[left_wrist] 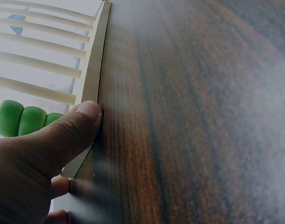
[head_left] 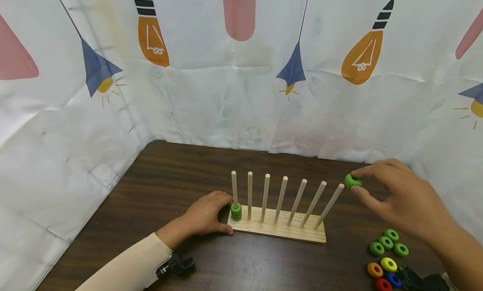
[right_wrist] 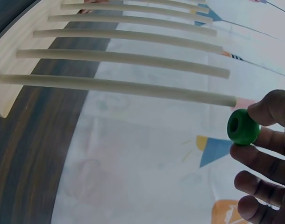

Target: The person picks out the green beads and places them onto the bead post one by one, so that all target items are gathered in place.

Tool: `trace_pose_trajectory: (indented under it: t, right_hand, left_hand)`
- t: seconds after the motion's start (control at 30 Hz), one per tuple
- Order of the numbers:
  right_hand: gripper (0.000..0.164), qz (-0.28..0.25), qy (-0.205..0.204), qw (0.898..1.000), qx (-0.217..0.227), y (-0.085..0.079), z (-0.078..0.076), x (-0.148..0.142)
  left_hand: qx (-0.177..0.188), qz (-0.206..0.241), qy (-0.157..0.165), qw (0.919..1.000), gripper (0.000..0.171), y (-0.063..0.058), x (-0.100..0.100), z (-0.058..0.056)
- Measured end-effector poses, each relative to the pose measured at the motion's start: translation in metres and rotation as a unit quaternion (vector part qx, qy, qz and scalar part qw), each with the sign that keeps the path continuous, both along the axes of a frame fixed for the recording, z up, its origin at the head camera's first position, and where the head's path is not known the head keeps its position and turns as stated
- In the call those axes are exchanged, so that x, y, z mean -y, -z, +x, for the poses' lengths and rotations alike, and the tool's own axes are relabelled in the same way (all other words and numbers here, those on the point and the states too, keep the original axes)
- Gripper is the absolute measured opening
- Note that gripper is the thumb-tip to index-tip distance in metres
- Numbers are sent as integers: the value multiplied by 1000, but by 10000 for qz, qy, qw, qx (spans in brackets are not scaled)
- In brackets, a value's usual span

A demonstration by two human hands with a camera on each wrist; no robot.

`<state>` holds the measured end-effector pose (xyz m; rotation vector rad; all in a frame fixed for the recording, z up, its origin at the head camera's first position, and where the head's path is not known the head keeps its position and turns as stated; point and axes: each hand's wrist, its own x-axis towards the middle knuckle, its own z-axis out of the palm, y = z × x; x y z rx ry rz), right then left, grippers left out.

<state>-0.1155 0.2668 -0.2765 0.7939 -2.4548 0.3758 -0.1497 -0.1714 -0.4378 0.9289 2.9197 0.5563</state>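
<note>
I have the left hand low, its arm reaching in from the lower left, thumb set opposite the fingers in a grip. My right hand is raised higher, thumb and fingertips pinching.

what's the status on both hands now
Left hand grips end of pale wooden pegboard. Right hand pinches round green bead near rightmost wooden peg. Nothing visible between bead and peg.

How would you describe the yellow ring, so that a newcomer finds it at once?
On the dark table stands a wooden board with seven pegs. In the head view, four loose green rings lie to its lower right. The yellow ring lies just below them, beside the orange ring, and is the only yellow one.
</note>
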Motion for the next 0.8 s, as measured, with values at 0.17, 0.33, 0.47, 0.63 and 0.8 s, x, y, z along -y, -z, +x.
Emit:
trace_pose_trajectory:
  t: [0.17,0.33,0.47,0.63,0.8]
  right_hand:
    - [39,-59,-239,9997,-86,-4,-2,6]
    - [25,-82,-482,9987,-162,-6,-5,10]
    - [40,-100,-535,9985,-116,-6,-7,13]
    - [52,-95,-574,9980,-235,-6,-8,20]
    - [50,-128,-647,9973,-310,-7,-9,24]
  left_hand:
    - [13,10,-2,10000,65,0,1,0]
    - [14,11,0,10000,65,1,1,0]
    - [-7,15,10,10000,65,1,1,-1]
    - [-17,22,6,10000,66,1,1,-1]
    - [-33,28,15,10000,66,0,1,-1]
